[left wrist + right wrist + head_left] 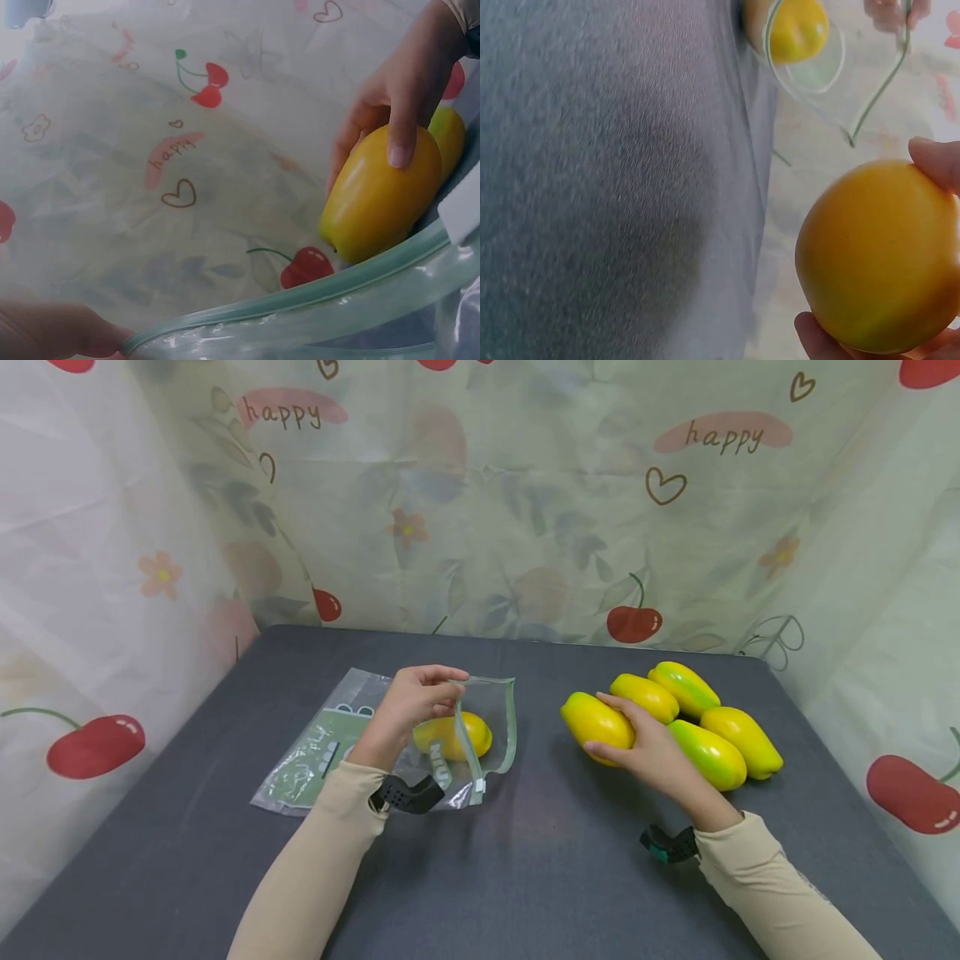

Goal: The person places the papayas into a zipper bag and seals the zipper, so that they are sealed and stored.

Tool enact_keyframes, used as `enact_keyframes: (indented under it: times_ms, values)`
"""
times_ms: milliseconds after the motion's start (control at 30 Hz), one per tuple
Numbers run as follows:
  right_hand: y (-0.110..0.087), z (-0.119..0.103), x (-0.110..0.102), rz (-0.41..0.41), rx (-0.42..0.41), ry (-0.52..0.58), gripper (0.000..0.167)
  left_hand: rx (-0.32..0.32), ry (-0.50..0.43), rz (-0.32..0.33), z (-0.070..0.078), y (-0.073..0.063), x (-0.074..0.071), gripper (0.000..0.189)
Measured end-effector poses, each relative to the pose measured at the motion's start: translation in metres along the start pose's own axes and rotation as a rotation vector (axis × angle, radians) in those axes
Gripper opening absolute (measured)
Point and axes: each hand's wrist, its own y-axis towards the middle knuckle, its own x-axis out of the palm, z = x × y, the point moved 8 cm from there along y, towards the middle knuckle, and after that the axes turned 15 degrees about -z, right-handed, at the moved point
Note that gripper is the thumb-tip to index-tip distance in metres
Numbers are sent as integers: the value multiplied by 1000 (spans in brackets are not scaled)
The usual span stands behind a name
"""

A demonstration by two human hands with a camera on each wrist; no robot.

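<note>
My left hand (417, 704) pinches the upper rim of a clear slider zip bag (498, 718), whose green-edged mouth gapes to the right. One yellow papaya (447, 737) lies inside the bag, seen through the plastic. To the right, another yellow papaya (595, 725) is in my right hand (651, 750), held between thumb and fingers just above the table. In the left wrist view this held papaya (382, 196) appears beyond the bag's green rim (300, 296). The right wrist view shows the held papaya (877, 255) up close, with the bag mouth farther off.
Several yellow-green papayas (705, 752) lie grouped at the right of the dark table (525, 877). The bag's green printed part (315, 768) lies flat on the left. A patterned curtain (510, 510) hangs behind the table, and a thin looped cord (780, 635) shows at its back right corner.
</note>
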Motion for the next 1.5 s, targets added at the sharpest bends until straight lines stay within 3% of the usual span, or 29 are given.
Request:
enact_keyframes:
  times_ms: [467, 867, 1500]
  values:
    - [-1, -20, 11, 5, -74, 35, 81, 0, 5, -1, -1, 0, 1, 29]
    - [3, -32, 23, 21, -152, 4, 77, -12, 0, -3, -1, 0, 2, 29]
    - [10, -52, 52, -63, -234, -19, 75, -29, 13, 3, -3, 1, 3, 31]
